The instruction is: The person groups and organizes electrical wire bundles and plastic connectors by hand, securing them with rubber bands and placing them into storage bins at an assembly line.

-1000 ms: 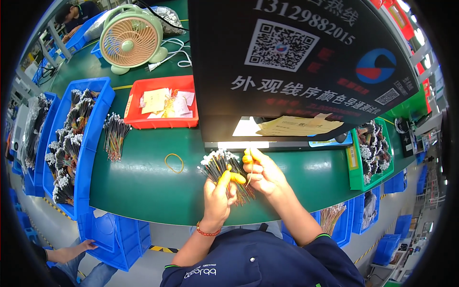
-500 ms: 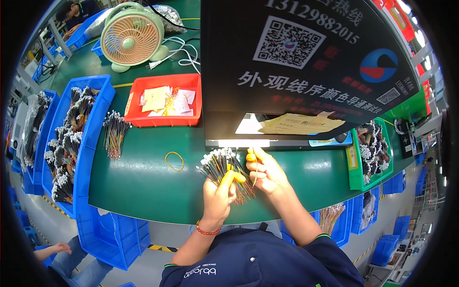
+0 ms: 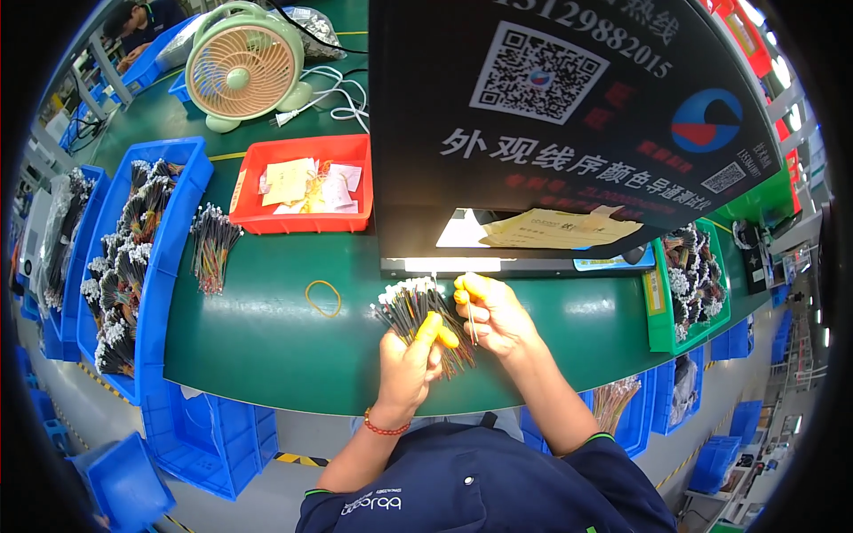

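A thick bundle of thin wire leads (image 3: 410, 306), dark with yellow and red strands and white connectors at the far end, is gripped in my left hand (image 3: 412, 362). Yellow covers show on the fingertips of both hands. Close beside the bundle, my right hand (image 3: 498, 315) pinches a single wire lead (image 3: 472, 325) between thumb and finger, its tail hanging down. Both hands are over the green table (image 3: 258, 355), in front of the dark testing machine (image 3: 569, 115). On the left, a smaller bundle of leads (image 3: 211, 249) lies on the table.
A yellow rubber band (image 3: 322, 299) lies left of my hands. Beyond it stand a red tray (image 3: 298, 222) of paper slips and a green fan (image 3: 240, 75). Blue bins (image 3: 178, 226) and a green bin (image 3: 659, 329) hold more leads. Another person (image 3: 142, 27) sits far left.
My right hand has shifted slightly left, with the wire lead still pinched. At lower left, another person's hand and legs have gone from view, and a blue bin now shows there.
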A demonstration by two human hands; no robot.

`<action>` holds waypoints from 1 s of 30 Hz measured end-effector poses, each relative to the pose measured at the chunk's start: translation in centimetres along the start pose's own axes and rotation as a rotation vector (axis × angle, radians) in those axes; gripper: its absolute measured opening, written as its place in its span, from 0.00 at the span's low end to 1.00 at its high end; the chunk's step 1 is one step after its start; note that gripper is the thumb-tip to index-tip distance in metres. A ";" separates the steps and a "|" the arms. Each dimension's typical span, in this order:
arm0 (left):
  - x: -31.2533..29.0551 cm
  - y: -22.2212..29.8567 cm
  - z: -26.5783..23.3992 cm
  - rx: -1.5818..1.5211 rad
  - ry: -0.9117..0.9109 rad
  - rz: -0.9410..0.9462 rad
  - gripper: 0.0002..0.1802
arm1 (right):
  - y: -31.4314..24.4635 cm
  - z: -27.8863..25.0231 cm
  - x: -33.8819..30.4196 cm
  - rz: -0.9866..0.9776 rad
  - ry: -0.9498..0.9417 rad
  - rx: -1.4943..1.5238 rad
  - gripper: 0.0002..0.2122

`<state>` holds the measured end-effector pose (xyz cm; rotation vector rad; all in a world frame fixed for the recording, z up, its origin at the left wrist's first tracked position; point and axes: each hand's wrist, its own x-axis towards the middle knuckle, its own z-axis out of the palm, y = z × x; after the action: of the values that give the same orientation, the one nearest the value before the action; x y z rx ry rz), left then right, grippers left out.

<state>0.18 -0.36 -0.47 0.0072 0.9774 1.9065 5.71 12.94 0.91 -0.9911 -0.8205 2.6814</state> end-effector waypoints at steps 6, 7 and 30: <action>0.0 0.2 0.3 -0.009 0.014 -0.013 0.04 | 0.4 -0.7 0.5 -0.007 0.028 0.041 0.08; 0.0 0.2 0.3 -0.009 0.013 -0.014 0.04 | 0.4 -0.7 0.6 0.010 0.034 0.056 0.08; 0.3 -0.3 0.0 -0.018 0.016 0.043 0.06 | -0.1 -1.9 0.7 0.057 -0.047 0.154 0.09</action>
<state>0.24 -0.09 -0.79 0.0027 0.9772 1.9577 6.38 14.08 -0.64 -0.9323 -0.5919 2.7758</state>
